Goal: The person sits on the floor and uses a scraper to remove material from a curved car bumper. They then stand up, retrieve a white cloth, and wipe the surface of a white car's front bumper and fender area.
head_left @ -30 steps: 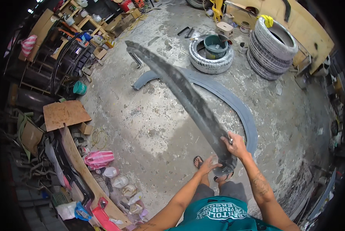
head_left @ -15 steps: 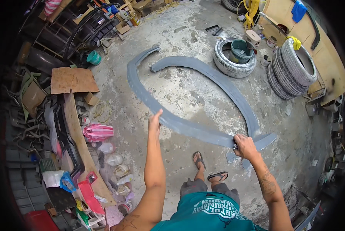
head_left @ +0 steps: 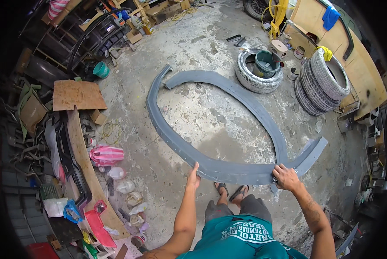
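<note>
A long, grey, curved fender flare (head_left: 228,172) is held in front of my body, its far end arching away to the upper left. My left hand (head_left: 194,176) grips its near edge with the thumb on top. Farther right, my right hand (head_left: 286,177) is closed over the same flare close to its right end. Something small and shiny shows by those right fingers, too small to name. A second grey fender flare (head_left: 241,97) lies curved on the floor beyond, its near end passing behind the held one.
On the far right, a tyre (head_left: 258,82) with a green bucket (head_left: 267,64) in it lies near stacked tyres (head_left: 320,84). Plastic jars (head_left: 125,186), a pink striped bag (head_left: 107,155) and a long wooden board (head_left: 83,159) line the left. A teal bucket (head_left: 101,70) stands farther back.
The held flare has come nearer my body, its right end now raised higher. Both hands have moved down and right with it. My feet are now partly covered by the flare.
</note>
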